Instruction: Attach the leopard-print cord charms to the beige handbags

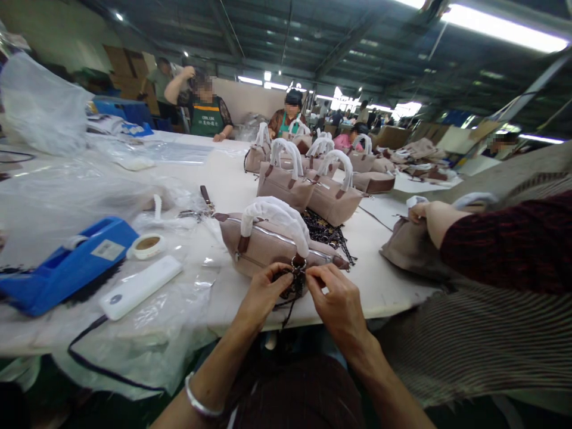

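Note:
A beige handbag (pixel 259 247) with brown leather trim and a silver zip lies on the table in front of me. White wrapping covers its handle (pixel 274 214). At the metal ring by the near handle base, my left hand (pixel 263 295) pinches a dark patterned strip (pixel 295 287) whose thin ends hang over the table edge. My right hand (pixel 337 298) is closed at the right side of the same ring, thumb and finger together. What it pinches is too small to make out. Behind the bag lies a heap of similar black and gold strips (pixel 324 226).
Several more beige bags (pixel 286 182) stand behind. To the left are a blue tape dispenser (pixel 71 262), a tape roll (pixel 146 245), a white device (pixel 140 287) with a cable, and clear plastic sheets (pixel 98 196). A co-worker's arm (pixel 504 244) reaches onto another bag (pixel 411 247) at right.

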Demonstrator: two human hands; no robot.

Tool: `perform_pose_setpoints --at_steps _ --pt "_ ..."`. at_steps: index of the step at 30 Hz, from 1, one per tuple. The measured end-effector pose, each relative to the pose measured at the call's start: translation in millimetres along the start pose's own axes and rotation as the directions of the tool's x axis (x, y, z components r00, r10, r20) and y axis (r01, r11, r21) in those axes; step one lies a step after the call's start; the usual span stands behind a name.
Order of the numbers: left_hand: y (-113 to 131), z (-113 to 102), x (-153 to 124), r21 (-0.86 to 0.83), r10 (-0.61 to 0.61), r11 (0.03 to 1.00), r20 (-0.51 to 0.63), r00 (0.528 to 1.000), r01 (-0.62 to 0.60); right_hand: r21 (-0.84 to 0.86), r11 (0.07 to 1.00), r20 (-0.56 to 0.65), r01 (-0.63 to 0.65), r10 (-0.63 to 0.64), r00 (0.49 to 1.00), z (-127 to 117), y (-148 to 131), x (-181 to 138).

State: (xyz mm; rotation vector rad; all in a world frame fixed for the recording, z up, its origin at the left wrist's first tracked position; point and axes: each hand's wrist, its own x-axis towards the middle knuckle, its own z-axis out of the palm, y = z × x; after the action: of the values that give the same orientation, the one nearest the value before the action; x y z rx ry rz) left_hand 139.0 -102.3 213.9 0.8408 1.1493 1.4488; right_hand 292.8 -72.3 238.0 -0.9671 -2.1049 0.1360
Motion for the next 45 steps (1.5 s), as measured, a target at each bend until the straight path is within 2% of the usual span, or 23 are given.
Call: perform_pose_setpoints --at_steps 9,15,24,32,36,39,42,45 --pt "-4.7 3.5 -0.7 -0.177 -0.104 0.979 0.0 0.995 0.102 -0.057 0.998 0.075 0.019 -0.014 0.997 1.2 0.8 4.9" --pt "-10.1 2.6 1.1 -0.192 -0.102 0.976 0.017 0.995 0.104 -0.014 1.0 0.106 0.002 0.0 0.994 7.7 1.5 5.6" --pt "-5.8 2.4 -0.9 -0.233 -0.143 0.961 0.058 0.988 0.152 0.071 0.997 0.041 -0.022 0.019 0.999 9.2 2.5 3.4" --pt "-6.2 3.1 -1.4 -0.225 -0.128 0.965 0.055 0.99 0.138 0.124 0.992 0.001 0.004 -0.004 1.0 12.7 -2.5 -2.4" --pt "-5.4 3.0 -1.9 -0.202 -0.114 0.972 0.056 0.992 0.123 0.176 0.982 -0.004 -0.073 0.075 0.997 13.6 -2.2 -3.8" --pt "-3.8 2.7 -2.4 -0.152 -0.093 0.983 0.067 0.993 0.102 0.222 0.963 0.038 -0.155 0.15 0.988 10.9 -0.6 -1.5" --pt "-1.5 1.5 -2.7 -0.054 -0.033 0.998 0.087 0.996 0.038 0.204 0.969 0.104 -0.141 0.122 0.987 4.8 -0.4 3.7" --pt "1.9 -2.0 -3.0 0.118 0.048 0.991 0.104 0.993 -0.061 0.166 0.981 0.16 -0.104 0.077 0.984 0.4 -2.2 8.3"
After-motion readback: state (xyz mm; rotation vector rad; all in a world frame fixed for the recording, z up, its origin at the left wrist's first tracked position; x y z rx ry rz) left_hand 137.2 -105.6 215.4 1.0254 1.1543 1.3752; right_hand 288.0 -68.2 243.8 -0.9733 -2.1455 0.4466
